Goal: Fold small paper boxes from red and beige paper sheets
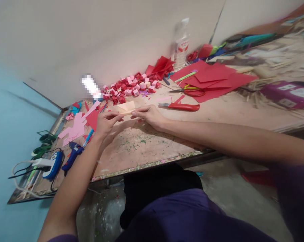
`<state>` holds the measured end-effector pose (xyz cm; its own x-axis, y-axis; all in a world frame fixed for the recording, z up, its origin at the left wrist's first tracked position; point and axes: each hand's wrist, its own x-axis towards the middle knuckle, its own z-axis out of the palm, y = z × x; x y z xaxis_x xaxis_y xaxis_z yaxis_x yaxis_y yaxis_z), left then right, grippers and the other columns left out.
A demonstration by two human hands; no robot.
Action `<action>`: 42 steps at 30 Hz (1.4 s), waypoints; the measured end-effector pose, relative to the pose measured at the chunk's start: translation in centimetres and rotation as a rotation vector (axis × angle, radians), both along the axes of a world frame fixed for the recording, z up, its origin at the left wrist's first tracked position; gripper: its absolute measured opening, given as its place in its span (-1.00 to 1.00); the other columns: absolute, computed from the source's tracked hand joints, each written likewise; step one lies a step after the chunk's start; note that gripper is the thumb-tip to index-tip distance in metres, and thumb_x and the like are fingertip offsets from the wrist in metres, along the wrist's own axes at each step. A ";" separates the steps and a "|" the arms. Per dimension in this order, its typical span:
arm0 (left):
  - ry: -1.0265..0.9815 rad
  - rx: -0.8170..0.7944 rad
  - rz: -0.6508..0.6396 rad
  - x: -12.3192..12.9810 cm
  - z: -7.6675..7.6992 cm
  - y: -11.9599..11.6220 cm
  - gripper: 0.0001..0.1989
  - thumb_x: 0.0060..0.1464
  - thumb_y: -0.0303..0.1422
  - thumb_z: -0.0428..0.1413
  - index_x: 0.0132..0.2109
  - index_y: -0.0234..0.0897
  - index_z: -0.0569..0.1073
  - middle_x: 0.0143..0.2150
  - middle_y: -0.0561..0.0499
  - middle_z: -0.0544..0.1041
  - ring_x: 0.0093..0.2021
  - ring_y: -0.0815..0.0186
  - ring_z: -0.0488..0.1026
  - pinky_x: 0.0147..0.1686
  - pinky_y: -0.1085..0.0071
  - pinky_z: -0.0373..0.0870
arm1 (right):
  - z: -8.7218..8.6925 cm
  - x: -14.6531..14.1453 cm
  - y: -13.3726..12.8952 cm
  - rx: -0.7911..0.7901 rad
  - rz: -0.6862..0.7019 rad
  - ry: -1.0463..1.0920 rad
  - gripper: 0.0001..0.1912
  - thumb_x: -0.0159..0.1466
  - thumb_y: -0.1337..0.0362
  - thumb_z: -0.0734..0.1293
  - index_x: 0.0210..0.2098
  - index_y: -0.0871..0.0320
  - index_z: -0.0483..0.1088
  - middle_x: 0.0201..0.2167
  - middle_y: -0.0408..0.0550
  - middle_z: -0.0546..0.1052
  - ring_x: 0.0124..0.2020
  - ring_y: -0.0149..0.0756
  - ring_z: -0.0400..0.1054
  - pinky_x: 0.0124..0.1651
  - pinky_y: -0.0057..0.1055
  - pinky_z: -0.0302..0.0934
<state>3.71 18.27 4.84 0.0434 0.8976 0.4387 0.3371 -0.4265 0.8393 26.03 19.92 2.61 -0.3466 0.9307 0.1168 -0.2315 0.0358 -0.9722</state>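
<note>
A small cream piece of paper (126,106) with a crease across it is stretched between my two hands, just above the table. My left hand (106,122) pinches its left corner between thumb and fingers. At its right side, my right hand (149,116) grips the lower edge in the same way. Behind the paper lies a heap of small red and pink folded paper pieces (126,87). To the right of my right hand rest a red utility knife (184,107) and red-handled scissors (194,91).
Red paper sheets (217,79) and a plastic bottle (182,50) stand toward the back. Pink paper strips (76,127), a blue glue gun (72,153) and a blue power strip (52,166) with cables lie left. At far right sits a purple packet (288,94) near scattered wood sticks.
</note>
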 end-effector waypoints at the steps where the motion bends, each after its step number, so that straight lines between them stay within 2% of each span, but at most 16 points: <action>1: 0.007 0.008 -0.005 0.0 0.0 -0.1 -0.84 -0.05 -0.22 0.45 -0.41 -0.18 0.71 -0.45 -0.01 0.67 -0.44 0.30 0.58 -0.36 0.38 0.54 | 0.0 -0.1 0.0 0.003 -0.008 0.004 -0.88 0.19 0.23 0.59 -0.32 0.14 0.70 -0.27 0.03 0.69 -0.25 -0.24 0.54 -0.22 -0.33 0.48; 5: 0.003 0.029 0.020 0.4 0.0 -0.3 -0.84 -0.04 -0.22 0.44 -0.42 -0.19 0.69 -0.46 0.01 0.66 -0.43 0.29 0.58 -0.33 0.35 0.56 | 0.2 -0.3 -0.4 0.021 -0.031 0.013 -0.92 0.19 0.25 0.58 -0.37 0.13 0.68 -0.23 0.02 0.70 -0.17 -0.20 0.55 -0.13 -0.29 0.53; 10: -0.074 -0.004 0.046 1.0 -0.4 -0.1 -0.80 -0.13 -0.27 0.48 -0.40 -0.24 0.66 -0.45 0.01 0.66 -0.43 0.26 0.62 -0.31 0.30 0.60 | 0.3 -0.5 -0.6 -0.022 -0.112 0.037 -0.88 0.17 0.25 0.58 -0.35 0.17 0.66 -0.18 0.02 0.69 -0.16 -0.22 0.54 -0.11 -0.31 0.54; 17: -0.077 -0.065 0.054 1.0 -0.9 0.1 -0.69 -0.14 -0.16 0.49 -0.39 -0.26 0.63 -0.46 -0.01 0.64 -0.43 0.20 0.65 -0.34 0.28 0.62 | -0.5 -0.8 -0.4 -0.032 -0.133 0.089 -0.87 0.14 0.28 0.61 -0.40 0.17 0.62 -0.29 -0.01 0.64 -0.24 -0.28 0.52 -0.09 -0.26 0.54; 22: -0.192 -0.104 -0.005 1.1 -1.3 0.4 -0.56 -0.19 -0.20 0.52 -0.23 -0.21 0.50 -0.39 0.09 0.62 -0.44 0.29 0.62 -0.34 0.34 0.63 | -0.6 -0.9 -0.4 -0.037 -0.148 0.100 -0.85 0.10 0.29 0.61 -0.40 0.20 0.61 -0.33 -0.03 0.63 -0.29 -0.31 0.50 -0.13 -0.31 0.53; 25: -0.217 -0.182 -0.080 1.0 -1.5 0.4 -0.57 -0.09 -0.17 0.47 -0.13 -0.20 0.52 -0.41 0.09 0.62 -0.46 0.33 0.58 -0.38 0.40 0.59 | -0.7 -0.9 -0.4 0.014 -0.151 0.101 -0.81 0.06 0.26 0.62 -0.39 0.18 0.60 -0.36 -0.07 0.62 -0.31 -0.30 0.50 -0.18 -0.33 0.52; 27: -0.152 -0.227 -0.127 0.9 -1.5 0.3 -0.69 0.04 -0.13 0.39 -0.23 -0.26 0.58 -0.43 0.01 0.63 -0.47 0.35 0.56 -0.39 0.42 0.57 | -0.8 -1.0 -0.3 0.038 -0.148 0.113 -0.78 0.05 0.26 0.62 -0.39 0.17 0.56 -0.36 -0.09 0.62 -0.31 -0.31 0.51 -0.21 -0.35 0.52; 29: -0.092 -0.233 -0.131 0.8 -1.5 0.2 -0.69 0.11 -0.11 0.33 -0.38 -0.29 0.59 -0.45 -0.03 0.62 -0.49 0.35 0.54 -0.43 0.42 0.55 | -0.9 -1.0 -0.3 0.040 -0.138 0.137 -0.74 0.04 0.29 0.62 -0.35 0.14 0.50 -0.35 -0.12 0.62 -0.31 -0.31 0.54 -0.25 -0.38 0.51; 33: -0.059 -0.164 -0.095 0.9 -1.1 -0.1 -0.71 0.12 -0.16 0.32 -0.43 -0.26 0.61 -0.49 -0.04 0.61 -0.52 0.34 0.51 -0.50 0.41 0.53 | -0.7 -0.9 -0.4 -0.031 -0.066 0.184 -0.54 0.06 0.37 0.60 -0.14 0.02 0.38 -0.36 -0.22 0.64 -0.31 -0.28 0.59 -0.31 -0.38 0.49; 35: -0.031 -0.131 -0.095 0.9 -0.9 -0.2 -0.75 0.13 -0.20 0.32 -0.43 -0.25 0.63 -0.49 -0.03 0.61 -0.51 0.34 0.52 -0.48 0.41 0.53 | -0.6 -0.8 -0.4 -0.049 0.025 0.150 -0.59 0.11 0.32 0.60 -0.12 0.05 0.42 -0.32 -0.14 0.67 -0.29 -0.24 0.60 -0.29 -0.35 0.51; 38: 0.006 -0.128 -0.100 0.9 -0.9 -0.4 -0.76 0.14 -0.23 0.31 -0.44 -0.25 0.64 -0.49 -0.02 0.62 -0.50 0.36 0.52 -0.44 0.42 0.54 | -0.5 -0.7 -0.4 -0.025 0.141 0.084 -0.78 0.21 0.21 0.57 -0.23 0.19 0.57 -0.25 0.09 0.70 -0.25 -0.17 0.62 -0.21 -0.29 0.54; 42: -0.008 -0.171 -0.118 1.0 -1.0 -0.6 -0.73 0.15 -0.19 0.31 -0.41 -0.26 0.64 -0.47 -0.02 0.62 -0.50 0.35 0.52 -0.44 0.40 0.55 | -0.3 -0.6 -0.4 -0.030 0.081 0.056 -0.83 0.22 0.25 0.57 -0.37 0.23 0.61 -0.34 0.09 0.69 -0.32 -0.22 0.60 -0.24 -0.36 0.54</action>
<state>4.70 17.70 3.82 0.1499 0.9480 0.2808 0.2858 -0.3134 0.9056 25.42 19.54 2.29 -0.4149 0.9031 0.1104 -0.2865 -0.0145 -0.9580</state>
